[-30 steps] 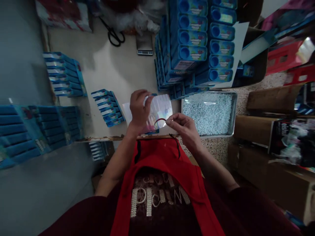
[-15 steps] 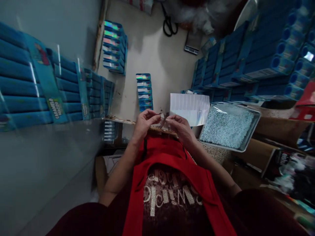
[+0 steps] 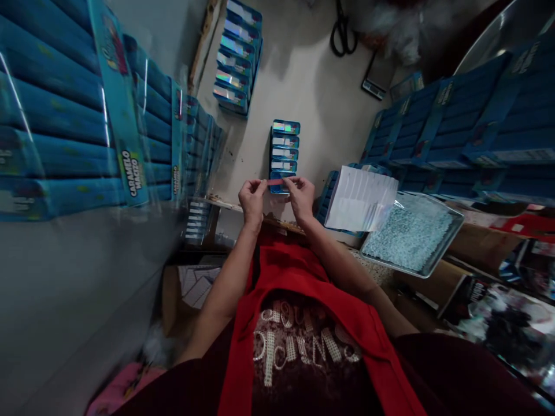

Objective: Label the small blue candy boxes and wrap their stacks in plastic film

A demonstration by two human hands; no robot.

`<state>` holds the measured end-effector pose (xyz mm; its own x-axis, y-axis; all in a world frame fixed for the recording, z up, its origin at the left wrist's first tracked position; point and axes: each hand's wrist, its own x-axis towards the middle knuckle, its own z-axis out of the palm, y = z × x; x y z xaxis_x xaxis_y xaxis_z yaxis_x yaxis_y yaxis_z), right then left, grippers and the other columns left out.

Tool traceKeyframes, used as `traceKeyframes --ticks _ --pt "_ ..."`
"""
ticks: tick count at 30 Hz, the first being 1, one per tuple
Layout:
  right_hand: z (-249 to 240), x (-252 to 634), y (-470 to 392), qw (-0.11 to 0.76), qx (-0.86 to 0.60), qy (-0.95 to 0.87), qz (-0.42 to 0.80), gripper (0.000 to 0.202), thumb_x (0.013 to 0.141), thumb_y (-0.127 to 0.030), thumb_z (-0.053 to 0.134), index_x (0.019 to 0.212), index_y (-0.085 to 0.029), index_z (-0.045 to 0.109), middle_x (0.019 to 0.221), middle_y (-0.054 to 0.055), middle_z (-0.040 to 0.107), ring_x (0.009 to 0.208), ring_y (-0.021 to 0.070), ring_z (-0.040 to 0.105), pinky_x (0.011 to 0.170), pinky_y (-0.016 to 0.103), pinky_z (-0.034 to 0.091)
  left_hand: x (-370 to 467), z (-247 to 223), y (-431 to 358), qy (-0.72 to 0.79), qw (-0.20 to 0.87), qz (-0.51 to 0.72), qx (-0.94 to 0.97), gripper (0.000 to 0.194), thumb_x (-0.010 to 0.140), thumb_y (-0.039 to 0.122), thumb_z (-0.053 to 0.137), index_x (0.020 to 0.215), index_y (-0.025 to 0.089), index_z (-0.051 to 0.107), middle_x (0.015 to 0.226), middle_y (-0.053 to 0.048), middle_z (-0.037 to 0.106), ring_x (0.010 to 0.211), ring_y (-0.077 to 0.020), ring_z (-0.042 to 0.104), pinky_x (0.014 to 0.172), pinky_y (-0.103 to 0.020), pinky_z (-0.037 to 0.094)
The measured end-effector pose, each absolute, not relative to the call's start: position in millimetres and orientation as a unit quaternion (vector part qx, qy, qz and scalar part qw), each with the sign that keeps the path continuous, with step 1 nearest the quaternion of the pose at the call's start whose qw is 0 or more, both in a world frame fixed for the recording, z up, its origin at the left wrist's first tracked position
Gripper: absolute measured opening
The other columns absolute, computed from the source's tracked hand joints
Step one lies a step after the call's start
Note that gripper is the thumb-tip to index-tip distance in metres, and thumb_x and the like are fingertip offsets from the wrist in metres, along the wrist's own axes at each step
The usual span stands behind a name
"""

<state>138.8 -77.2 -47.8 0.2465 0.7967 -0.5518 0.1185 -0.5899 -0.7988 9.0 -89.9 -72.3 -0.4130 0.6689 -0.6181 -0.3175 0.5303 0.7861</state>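
A thin pinkish strip is stretched level between my two hands. My left hand pinches one end between thumb and finger. The other end is pinched by my right hand. Just beyond the strip lies a short row of small blue boxes with shiny labels, its nearest box partly covered by the strip and my fingers. Below the strip, near the table edge, there is something pale and see-through that I cannot make out.
Right of my hands lie a white sheet of labels and a metal tray of pale blue pieces. Blue boxes are stacked on the far left and right. Black scissors and a small scale lie at the back.
My hands have come apart a little and moved forward, now holding the pinkish strip taut between them. The view has shifted, so the surroundings appear further right.
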Motion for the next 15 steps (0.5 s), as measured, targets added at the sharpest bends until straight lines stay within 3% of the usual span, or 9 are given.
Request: traceKeyframes --ticks 4,15 --pt "-67.7 140.5 -66.0 0.303 -0.767 -0.325 0.464 0.044 0.085 -0.062 0.075 0.091 -0.019 0.074 0.079 0.002 0.071 0.080 0.0191 0.067 0.072 0.030 0.057 11.4 -91.9 -74.3 0.693 0.531 0.470 0.126 0.017 0.081 0.022 0.080 0.080 0.018 0.064 0.076 0.002 0.065 0.073 -0.0117 0.061 0.074 -0.022 0.049" --pt "-82.7 145.8 -62.1 0.289 -0.766 -0.355 0.451 0.036 0.087 -0.056 0.074 0.088 -0.020 0.075 0.076 -0.001 0.070 0.076 0.0171 0.065 0.073 0.028 0.053 13.4 -99.6 -67.4 0.677 0.558 0.473 0.081 0.022 0.077 0.027 0.080 0.081 0.020 0.061 0.075 0.002 0.066 0.069 -0.0121 0.064 0.070 -0.023 0.052"
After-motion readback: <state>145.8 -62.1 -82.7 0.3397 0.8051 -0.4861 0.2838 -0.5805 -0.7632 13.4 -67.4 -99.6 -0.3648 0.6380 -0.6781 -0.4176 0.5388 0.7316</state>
